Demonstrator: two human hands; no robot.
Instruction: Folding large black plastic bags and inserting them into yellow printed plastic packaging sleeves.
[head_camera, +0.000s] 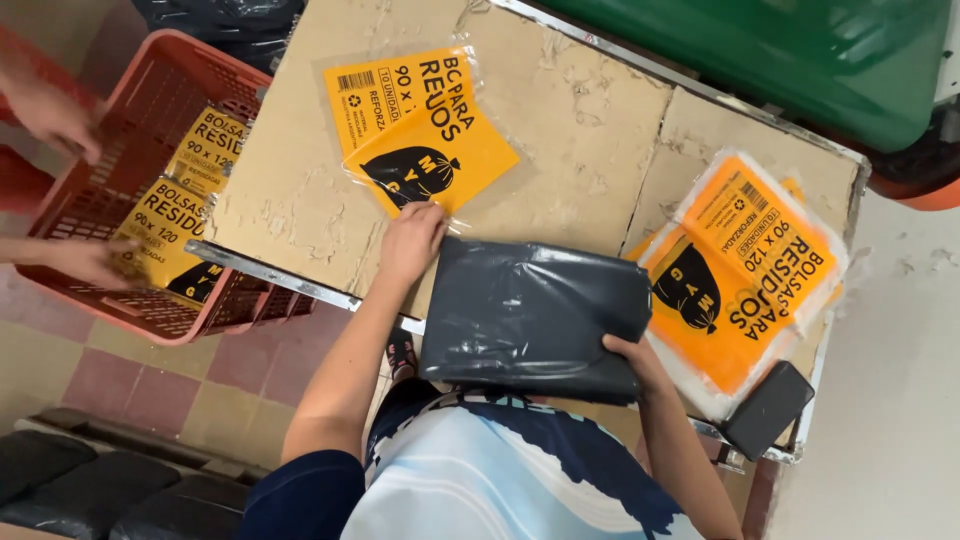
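At the centre of the view lies a folded bundle of dark grey plastic bags (533, 318), glossy and slightly crumpled, resting on the near edge of a worn cardboard-topped table with a metal rim (590, 130). The person's right hand (636, 362) grips the bundle at its five o'clock corner, fingers curled under the edge and thumb on top. The left hand (410, 242) sits at the bundle's ten o'clock corner, fingers bent and pressed down onto the table — its fingertips touch the lower edge of a clear plastic sleeve with an orange printed label showing a black bag drawing (425, 130), which lies flat at twelve o'clock from that hand. At three o'clock from the bundle, just beside it, a stack of clear sleeves with orange labels (755, 270) sits tilted on the table, and at its five o'clock corner rests a small dark rectangular block (767, 409). At nine o'clock, off the table's edge, stands a red plastic lattice crate (150, 90) holding more packs with orange labels (185, 210); another person's two hands (55, 118) reach into it from the left — one near its far rim, one lower at its side. A green container (800, 50) fills the one o'clock corner.
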